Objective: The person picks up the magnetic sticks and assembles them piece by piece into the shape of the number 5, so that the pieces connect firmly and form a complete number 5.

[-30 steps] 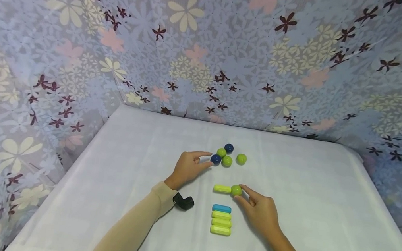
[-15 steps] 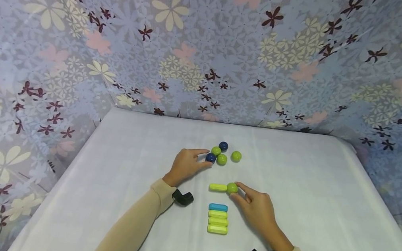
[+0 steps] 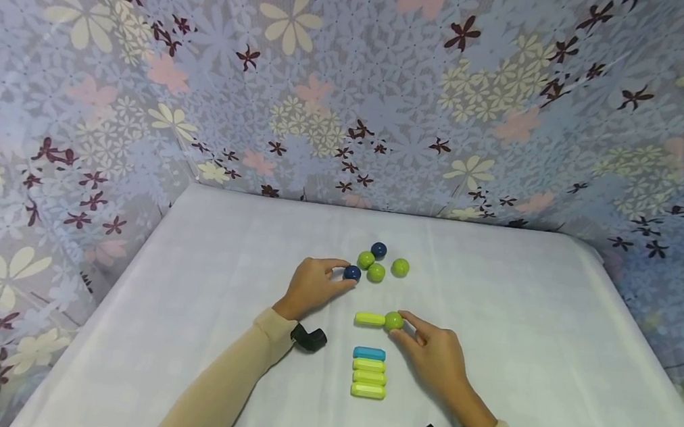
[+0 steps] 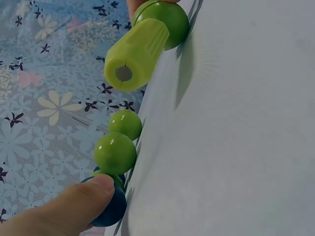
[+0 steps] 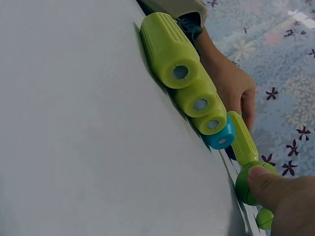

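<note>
In the head view, my left hand [image 3: 311, 284] pinches a dark blue ball [image 3: 351, 273] between thumb and fingers, just left of a small group of balls. My right hand [image 3: 436, 357] grips a green ball [image 3: 393, 321] with thumb and fingertips. That ball touches the right end of a yellow-green ribbed rod [image 3: 369, 319], lying sideways on the cloth. The left wrist view shows my thumb [image 4: 81, 201] on the blue ball [image 4: 112, 209]. From the right wrist, my other thumb [image 5: 266, 184] presses the green ball [image 5: 246, 184] at the rod's end [image 5: 243, 140].
Nearer the front, a blue rod [image 3: 369, 353] lies above several stacked yellow-green rods [image 3: 368, 377]. Behind the hands are green balls [image 3: 376, 273] and another dark blue ball [image 3: 379, 250]. A white cloth [image 3: 241, 245] covers the table; flowered fabric [image 3: 352, 92] hangs behind it.
My left hand has drawn the dark blue ball a little left and nearer, apart from the green balls. My right hand keeps its hold on the green ball. The head view shifted slightly.
</note>
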`<state>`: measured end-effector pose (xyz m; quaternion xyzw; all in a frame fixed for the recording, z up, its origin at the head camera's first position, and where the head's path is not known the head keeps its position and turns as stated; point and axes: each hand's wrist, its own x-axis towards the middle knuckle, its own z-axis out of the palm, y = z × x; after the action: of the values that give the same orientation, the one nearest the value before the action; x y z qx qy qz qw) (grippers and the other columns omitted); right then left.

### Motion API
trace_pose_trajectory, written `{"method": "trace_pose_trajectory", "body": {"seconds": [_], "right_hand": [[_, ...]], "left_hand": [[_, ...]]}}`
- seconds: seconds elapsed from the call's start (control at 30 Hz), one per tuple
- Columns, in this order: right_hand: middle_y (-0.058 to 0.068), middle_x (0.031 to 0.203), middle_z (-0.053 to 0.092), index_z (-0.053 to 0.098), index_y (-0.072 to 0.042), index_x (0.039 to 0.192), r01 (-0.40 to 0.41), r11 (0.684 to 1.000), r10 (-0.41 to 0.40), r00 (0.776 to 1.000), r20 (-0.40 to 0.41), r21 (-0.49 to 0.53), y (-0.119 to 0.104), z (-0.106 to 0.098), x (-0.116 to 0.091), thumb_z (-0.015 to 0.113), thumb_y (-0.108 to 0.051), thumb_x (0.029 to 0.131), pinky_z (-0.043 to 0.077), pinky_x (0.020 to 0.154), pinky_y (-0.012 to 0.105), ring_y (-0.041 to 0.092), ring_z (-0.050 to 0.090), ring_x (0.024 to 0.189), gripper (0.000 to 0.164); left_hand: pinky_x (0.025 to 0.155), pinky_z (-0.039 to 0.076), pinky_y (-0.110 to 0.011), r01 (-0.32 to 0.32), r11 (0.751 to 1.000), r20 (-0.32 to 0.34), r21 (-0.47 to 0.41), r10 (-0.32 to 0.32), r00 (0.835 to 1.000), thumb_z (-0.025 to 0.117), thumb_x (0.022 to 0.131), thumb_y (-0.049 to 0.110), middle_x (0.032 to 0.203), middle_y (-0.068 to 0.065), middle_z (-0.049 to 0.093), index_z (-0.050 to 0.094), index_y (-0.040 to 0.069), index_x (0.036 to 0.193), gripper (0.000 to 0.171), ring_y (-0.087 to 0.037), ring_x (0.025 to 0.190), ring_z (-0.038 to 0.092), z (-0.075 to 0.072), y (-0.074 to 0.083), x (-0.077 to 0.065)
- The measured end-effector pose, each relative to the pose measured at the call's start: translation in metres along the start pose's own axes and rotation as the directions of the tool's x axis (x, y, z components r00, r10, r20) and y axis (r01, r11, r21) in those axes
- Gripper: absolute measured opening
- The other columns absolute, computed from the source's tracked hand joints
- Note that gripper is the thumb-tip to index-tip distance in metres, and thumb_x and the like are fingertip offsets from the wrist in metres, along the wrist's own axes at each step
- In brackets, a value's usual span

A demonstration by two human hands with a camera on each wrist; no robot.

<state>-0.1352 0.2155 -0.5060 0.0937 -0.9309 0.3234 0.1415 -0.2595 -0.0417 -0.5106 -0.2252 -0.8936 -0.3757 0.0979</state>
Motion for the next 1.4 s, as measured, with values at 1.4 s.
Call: {"method": "trace_pose_trajectory", "body": {"seconds": [1.4], "right_hand": [[-0.010, 0.051, 0.036, 0.070, -0.005, 0.130, -0.023, 0.999, 0.022, 1.000, -0.022, -0.023, 0.001, 0.006, 0.017, 0.080, -0.025, 0.092, 0.027, 0.045, 0.024, 0.006, 0.031, 0.046, 0.044]], "left_hand": [[0.049, 0.027, -0.020, -0.079, 0.996, 0.108, -0.034, 0.082, 0.991, 0.083, 0.087, 0.040, 0.050, 0.014, 0.036, 0.078, 0.009, 0.117, 0.044, 0.000, 0.048, 0.031, -0.022, 0.011, -0.045]]}}
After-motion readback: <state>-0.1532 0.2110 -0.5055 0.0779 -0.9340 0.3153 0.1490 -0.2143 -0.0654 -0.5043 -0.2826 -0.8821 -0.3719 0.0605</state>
